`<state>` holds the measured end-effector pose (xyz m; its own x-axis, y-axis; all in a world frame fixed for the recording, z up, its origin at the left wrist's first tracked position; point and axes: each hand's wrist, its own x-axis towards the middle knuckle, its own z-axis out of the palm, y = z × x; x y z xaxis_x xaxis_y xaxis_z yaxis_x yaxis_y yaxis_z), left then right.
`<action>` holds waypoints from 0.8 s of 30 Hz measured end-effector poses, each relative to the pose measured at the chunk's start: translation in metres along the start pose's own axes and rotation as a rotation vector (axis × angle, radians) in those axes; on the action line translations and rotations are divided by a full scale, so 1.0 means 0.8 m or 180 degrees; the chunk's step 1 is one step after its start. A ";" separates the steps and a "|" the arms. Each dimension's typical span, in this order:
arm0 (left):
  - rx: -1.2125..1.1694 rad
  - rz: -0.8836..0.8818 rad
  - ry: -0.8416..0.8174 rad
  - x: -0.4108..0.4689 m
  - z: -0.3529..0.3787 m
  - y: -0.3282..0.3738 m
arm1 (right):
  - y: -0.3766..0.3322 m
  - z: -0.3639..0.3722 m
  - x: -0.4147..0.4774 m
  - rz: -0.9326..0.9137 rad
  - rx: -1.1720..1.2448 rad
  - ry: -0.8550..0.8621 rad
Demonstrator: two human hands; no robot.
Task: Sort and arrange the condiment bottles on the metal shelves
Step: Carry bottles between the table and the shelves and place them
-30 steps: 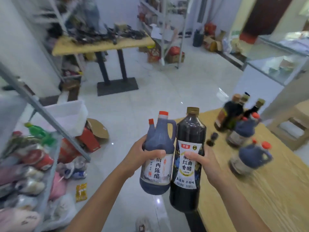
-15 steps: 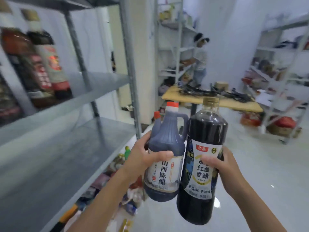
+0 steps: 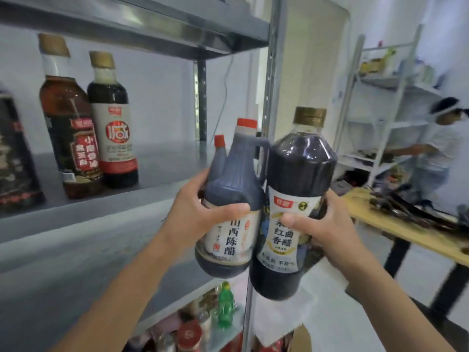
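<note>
As both are filled nearly to the neck with dark liquid, the handled vinegar jug [image 3: 236, 189] and the tall gold-capped vinegar bottle [image 3: 302, 174] will likely be heavy, and their smooth plastic walls and glossy labels slippery under a palm. The left grip [image 3: 200, 219] is curled round the jug's belly, thumb across the label, and seems to clamp a smaller red-capped bottle [image 3: 219, 148] behind it too; how firmly cannot be told. The right grip [image 3: 327, 224] wraps the tall bottle at mid-label. The bottles are carried in the air, touching side by side, just in front of the steel upright [image 3: 272, 97] at the rack's right corner, about level with the middle shelf [image 3: 172, 158]. For setting down, the jug's moulded handle or a hold low on the body would seem steadier.

On that shelf a sesame oil bottle [image 3: 68, 128] and a soy sauce bottle [image 3: 114, 133] stand close together, with a dark bottle [image 3: 15, 161] at the left edge. The upright stands between the carried bottles and the shelf board, and the shelf above [image 3: 152, 24] may crowd the tall cap. Below, a green bottle [image 3: 224, 306] sits among blurred packets. Well apart, another person [image 3: 441, 148] works by a wooden surface [image 3: 406, 224].
</note>
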<state>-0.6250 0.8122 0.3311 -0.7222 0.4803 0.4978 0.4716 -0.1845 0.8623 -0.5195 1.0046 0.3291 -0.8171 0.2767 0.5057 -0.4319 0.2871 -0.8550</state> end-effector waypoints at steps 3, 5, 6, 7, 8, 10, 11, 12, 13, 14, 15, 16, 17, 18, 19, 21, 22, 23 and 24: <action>0.0230 0.0137 0.0456 0.034 -0.001 0.000 | 0.011 -0.004 0.063 -0.0270 -0.0068 -0.0292; 0.0457 0.0258 0.0684 0.060 -0.010 0.011 | 0.013 -0.001 0.107 -0.0442 0.0017 -0.0389; 0.0580 0.0347 0.0781 0.074 -0.016 0.017 | 0.013 0.003 0.130 -0.0531 0.0055 -0.0421; 0.0712 0.0442 0.0880 0.088 -0.023 0.022 | 0.011 0.008 0.153 -0.0620 0.0089 -0.0452; 0.0870 0.0534 0.0989 0.102 -0.029 0.025 | 0.011 0.014 0.176 -0.0707 0.0138 -0.0480; 0.1288 0.0661 0.1251 0.129 -0.041 0.024 | 0.014 0.027 0.219 -0.0832 0.0248 -0.0458; 0.1488 0.0705 0.1391 0.142 -0.046 0.020 | 0.017 0.035 0.240 -0.0850 0.0311 -0.0415; 0.1630 0.0739 0.1516 0.153 -0.051 0.014 | 0.022 0.043 0.259 -0.0834 0.0395 -0.0373; 0.1713 0.0749 0.1618 0.162 -0.057 0.005 | 0.029 0.051 0.276 -0.0794 0.0477 -0.0353; 0.1775 0.0735 0.1703 0.171 -0.062 -0.004 | 0.037 0.059 0.292 -0.0738 0.0551 -0.0358; 0.1853 0.0689 0.1773 0.177 -0.067 -0.014 | 0.045 0.067 0.306 -0.0667 0.0595 -0.0384; 0.1947 0.0619 0.1826 0.183 -0.071 -0.023 | 0.053 0.073 0.319 -0.0582 0.0612 -0.0413; 0.2031 0.0545 0.1844 0.189 -0.074 -0.032 | 0.059 0.077 0.331 -0.0502 0.0616 -0.0448; 0.2088 0.0484 0.1831 0.195 -0.078 -0.040 | 0.064 0.079 0.344 -0.0423 0.0623 -0.0508; 0.2116 0.0444 0.1806 0.200 -0.081 -0.046 | 0.069 0.081 0.355 -0.0333 0.0632 -0.0610; 0.2113 0.0350 0.1793 0.212 -0.089 -0.056 | 0.076 0.084 0.376 -0.0175 0.0627 -0.0862; 0.2100 0.0275 0.1801 0.218 -0.093 -0.060 | 0.079 0.087 0.384 -0.0131 0.0604 -0.0967; 0.2087 0.0191 0.1807 0.224 -0.099 -0.063 | 0.082 0.091 0.391 -0.0109 0.0585 -0.1063; 0.2062 0.0116 0.1814 0.229 -0.103 -0.064 | 0.085 0.094 0.398 -0.0092 0.0594 -0.1154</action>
<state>-0.8231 0.8393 0.3854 -0.7629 -0.0518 0.6444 0.5698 0.4171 0.7081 -0.8377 1.0432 0.4233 -0.8708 -0.0798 0.4851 -0.4914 0.1093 -0.8641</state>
